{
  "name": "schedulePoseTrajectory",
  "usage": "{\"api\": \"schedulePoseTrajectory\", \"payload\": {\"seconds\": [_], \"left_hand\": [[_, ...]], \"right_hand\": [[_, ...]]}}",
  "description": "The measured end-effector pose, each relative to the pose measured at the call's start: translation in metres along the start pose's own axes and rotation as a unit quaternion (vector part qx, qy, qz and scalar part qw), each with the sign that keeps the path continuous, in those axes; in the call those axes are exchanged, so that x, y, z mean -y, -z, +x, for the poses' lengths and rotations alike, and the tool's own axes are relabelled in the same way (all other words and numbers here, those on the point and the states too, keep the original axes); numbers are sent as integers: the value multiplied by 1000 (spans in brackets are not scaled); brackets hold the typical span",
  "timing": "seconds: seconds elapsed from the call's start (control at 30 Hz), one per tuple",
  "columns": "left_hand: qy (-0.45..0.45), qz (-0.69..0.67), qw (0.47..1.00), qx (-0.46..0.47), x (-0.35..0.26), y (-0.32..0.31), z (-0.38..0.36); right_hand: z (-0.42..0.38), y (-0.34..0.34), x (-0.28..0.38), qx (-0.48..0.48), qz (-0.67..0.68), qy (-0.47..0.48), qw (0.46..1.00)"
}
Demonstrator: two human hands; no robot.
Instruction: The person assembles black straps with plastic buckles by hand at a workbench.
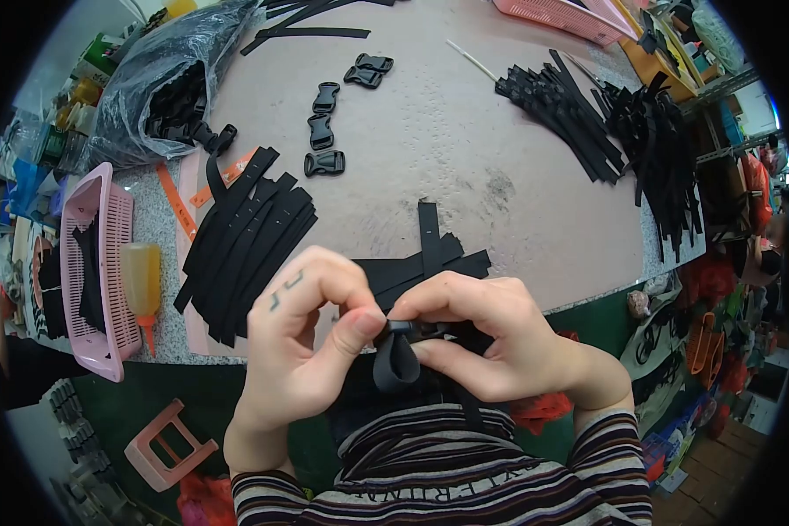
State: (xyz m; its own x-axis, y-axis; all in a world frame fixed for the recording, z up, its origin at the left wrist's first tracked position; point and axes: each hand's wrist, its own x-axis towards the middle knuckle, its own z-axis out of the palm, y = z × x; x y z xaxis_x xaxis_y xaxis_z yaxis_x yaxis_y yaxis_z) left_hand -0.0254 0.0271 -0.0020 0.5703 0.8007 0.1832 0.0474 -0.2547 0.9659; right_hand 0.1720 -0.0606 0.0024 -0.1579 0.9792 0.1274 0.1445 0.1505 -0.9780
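Note:
Close to my body, over the table's near edge, both hands meet at a black strap (396, 364) that hangs in a loop below a small black buckle (401, 327). My left hand (311, 333) is closed, thumb and forefinger pinching the strap at the buckle's left side. On the other side, my right hand (486, 337) grips the buckle between thumb and fingers, which partly cover it. Behind the hands lie crossed black straps (430, 254). A fanned pile of black straps (250, 232) spreads to the left of them.
Several black side-release buckles (322, 131) lie mid-table. A plastic bag (162, 88) of buckles stands back left. At left are a pink basket (124, 263) and a glue bottle (141, 276). Bundled straps (561, 114) lie at right. A pink stool (168, 447) stands below.

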Motion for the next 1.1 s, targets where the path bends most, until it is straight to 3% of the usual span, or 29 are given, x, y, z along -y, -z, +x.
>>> {"api": "schedulePoseTrajectory", "payload": {"seconds": [0.07,0.1,0.2,0.23,0.27,0.3,0.4,0.43,0.47,0.53,0.6,0.67,0.7,0.77,0.87,1.1], "left_hand": [[-18,63,997,-43,14,0,8],[31,62,995,-73,23,10,15],[55,-250,967,-8,43,14,19],[135,-428,892,63,40,19,18],[208,-584,773,132,34,22,18],[187,-618,746,160,44,14,15],[152,-573,785,183,59,5,-3],[212,-477,842,137,47,8,-5],[209,-409,884,85,27,8,-6],[100,-281,954,25,6,0,-9],[35,-132,991,-7,-3,0,-17],[-22,-37,999,4,-11,1,-18],[4,-47,999,-3,-15,1,-17],[56,-68,996,-17,-18,2,-15],[13,-51,998,-17,-12,3,-9],[131,-174,976,-24,-22,3,-9]], "right_hand": [[-1,-1,1,4,26,-18,999],[-2,-3,1,0,43,-22,999],[-3,-4,-3,-12,121,-60,991],[-4,-3,-2,-14,129,-68,989],[-4,-2,-2,-16,137,-76,988],[-4,-2,-2,-13,129,-66,989],[-2,0,-3,5,102,-52,993],[-2,2,0,16,91,-54,994],[-1,3,1,28,80,-53,995],[-7,-4,-1,-56,99,-38,993],[-11,-1,0,-62,47,-22,997],[-9,12,8,15,-76,-2,997],[-7,14,10,23,-91,25,995],[-6,14,7,27,-84,42,995],[-7,13,5,23,-59,47,997],[-11,8,3,-16,-12,43,999]]}}
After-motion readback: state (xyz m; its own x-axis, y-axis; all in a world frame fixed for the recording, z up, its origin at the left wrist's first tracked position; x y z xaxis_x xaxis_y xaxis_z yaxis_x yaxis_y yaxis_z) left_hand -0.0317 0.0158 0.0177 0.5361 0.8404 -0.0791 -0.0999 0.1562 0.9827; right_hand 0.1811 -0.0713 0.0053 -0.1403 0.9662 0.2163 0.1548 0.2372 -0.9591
